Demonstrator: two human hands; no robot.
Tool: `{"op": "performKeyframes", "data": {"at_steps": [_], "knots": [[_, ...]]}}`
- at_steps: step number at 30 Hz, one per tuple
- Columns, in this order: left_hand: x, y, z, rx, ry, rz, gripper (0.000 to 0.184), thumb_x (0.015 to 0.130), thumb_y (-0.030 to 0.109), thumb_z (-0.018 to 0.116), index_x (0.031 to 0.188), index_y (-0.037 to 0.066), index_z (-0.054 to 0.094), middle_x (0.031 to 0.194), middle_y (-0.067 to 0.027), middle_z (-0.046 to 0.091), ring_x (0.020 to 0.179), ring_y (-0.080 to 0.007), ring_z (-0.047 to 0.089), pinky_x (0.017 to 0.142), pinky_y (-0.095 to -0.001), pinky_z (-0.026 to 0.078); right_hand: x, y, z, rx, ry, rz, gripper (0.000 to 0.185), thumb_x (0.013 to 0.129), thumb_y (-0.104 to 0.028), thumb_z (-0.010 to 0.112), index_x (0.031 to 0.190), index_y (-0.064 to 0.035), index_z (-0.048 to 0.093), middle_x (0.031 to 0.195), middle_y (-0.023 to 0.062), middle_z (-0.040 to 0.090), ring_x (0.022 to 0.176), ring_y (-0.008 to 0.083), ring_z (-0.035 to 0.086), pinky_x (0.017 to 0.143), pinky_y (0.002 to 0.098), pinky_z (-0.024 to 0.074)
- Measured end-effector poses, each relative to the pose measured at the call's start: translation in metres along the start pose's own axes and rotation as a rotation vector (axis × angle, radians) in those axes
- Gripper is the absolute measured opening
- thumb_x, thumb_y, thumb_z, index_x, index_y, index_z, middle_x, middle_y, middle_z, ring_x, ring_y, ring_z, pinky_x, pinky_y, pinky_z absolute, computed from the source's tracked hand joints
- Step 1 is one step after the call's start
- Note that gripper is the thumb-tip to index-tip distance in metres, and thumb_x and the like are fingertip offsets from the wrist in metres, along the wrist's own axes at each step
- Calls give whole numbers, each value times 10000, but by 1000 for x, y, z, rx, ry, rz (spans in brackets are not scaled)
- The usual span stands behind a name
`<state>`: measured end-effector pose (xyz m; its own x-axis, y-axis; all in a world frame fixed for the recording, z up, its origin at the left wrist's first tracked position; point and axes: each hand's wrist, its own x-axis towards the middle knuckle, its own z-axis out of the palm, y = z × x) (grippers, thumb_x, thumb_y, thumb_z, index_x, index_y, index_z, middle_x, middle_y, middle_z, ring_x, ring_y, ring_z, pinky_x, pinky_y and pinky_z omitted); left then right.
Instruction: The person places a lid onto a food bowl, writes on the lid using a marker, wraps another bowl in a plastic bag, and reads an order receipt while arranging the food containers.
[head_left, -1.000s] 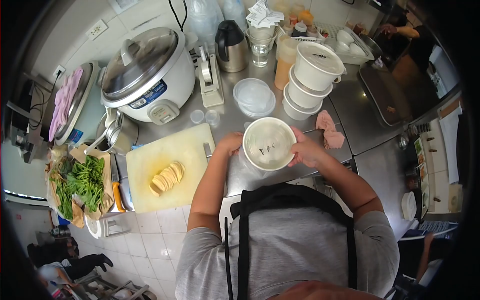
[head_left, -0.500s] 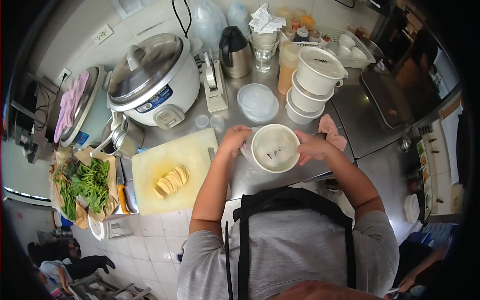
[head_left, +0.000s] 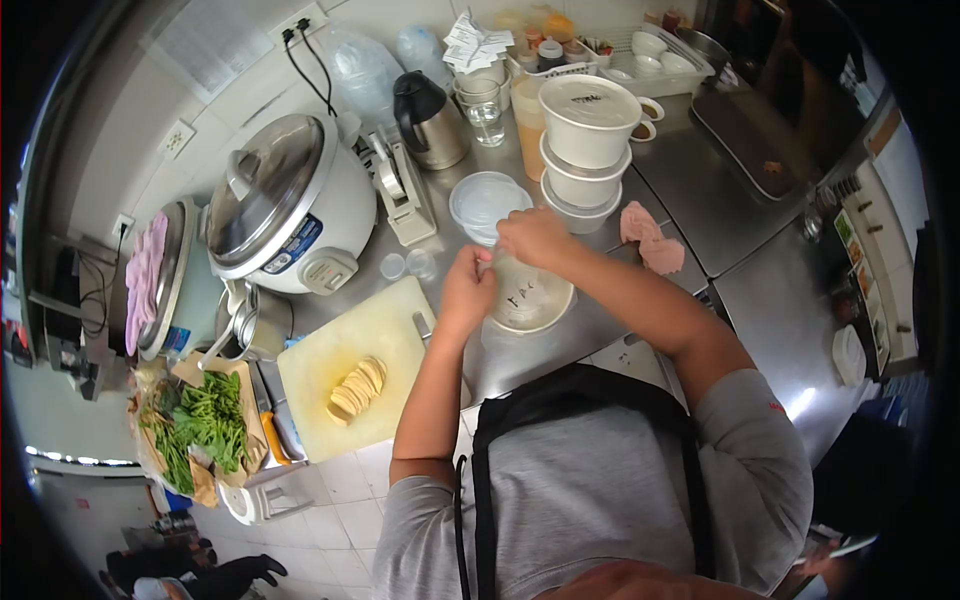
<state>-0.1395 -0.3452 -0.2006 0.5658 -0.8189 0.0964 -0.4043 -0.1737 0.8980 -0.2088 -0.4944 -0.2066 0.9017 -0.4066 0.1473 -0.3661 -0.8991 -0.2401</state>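
Observation:
A round white tub (head_left: 535, 305) with handwriting on its translucent lid stands at the counter's front edge. A thin clear plastic bag, hard to see, appears to be around it. My left hand (head_left: 469, 288) is closed at the tub's far left rim, thumb and fingers pinched on the film. Over the far rim, my right hand (head_left: 535, 237) is also closed, its fingertips close to the left ones. The exact grip is partly hidden. Just beyond my hands lie clear round lids (head_left: 484, 203). Three stacked lidded tubs (head_left: 590, 125) rise behind my right hand.
On the left, a cutting board (head_left: 310, 385) carries pale slices (head_left: 357, 391), with an orange-handled knife (head_left: 272, 436) and leafy greens (head_left: 215, 425) farther left. A rice cooker (head_left: 300, 215), tape dispenser (head_left: 400, 195) and thermos jug (head_left: 430, 120) line the back. A pink cloth (head_left: 652, 238) lies right.
My right hand has left the tub's right side and come across its far rim to meet my left hand. Both hands have closed. The camera view has turned slightly.

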Motion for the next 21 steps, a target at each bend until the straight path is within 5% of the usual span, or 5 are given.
{"op": "performKeyframes", "data": {"at_steps": [4, 7, 10, 21], "knots": [[-8, -4, 6, -123, 80, -19, 204, 716, 12, 514, 911, 26, 456, 613, 7, 393, 538, -71, 364, 490, -221, 332, -3, 27, -14, 85, 4, 79, 223, 650, -258, 595, 810, -106, 564, 811, 70, 578, 821, 242, 562, 677, 392, 430], [-2, -2, 5, -188, 120, -53, 221, 719, 6, 519, 928, 21, 447, 619, 13, 386, 540, -70, 361, 489, -215, 325, -11, 12, -7, 333, 69, -218, 183, 675, -228, 580, 815, -113, 562, 869, 63, 568, 850, 232, 553, 681, 390, 430], [-1, -6, 11, -126, 81, 30, 232, 745, -11, 499, 964, 19, 428, 648, 19, 411, 555, -44, 375, 489, -181, 308, -6, -14, -2, 187, 70, -340, 165, 683, -189, 572, 833, -121, 561, 913, 59, 556, 879, 220, 542, 695, 389, 431], [-38, -18, -2, 58, 190, -121, 244, 736, 92, 558, 943, 15, 453, 614, -4, 423, 522, -89, 397, 481, -227, 335, -32, 45, 0, -46, -87, 192, 190, 694, -236, 561, 770, -68, 605, 734, 135, 603, 680, 277, 596, 569, 387, 460]]}}
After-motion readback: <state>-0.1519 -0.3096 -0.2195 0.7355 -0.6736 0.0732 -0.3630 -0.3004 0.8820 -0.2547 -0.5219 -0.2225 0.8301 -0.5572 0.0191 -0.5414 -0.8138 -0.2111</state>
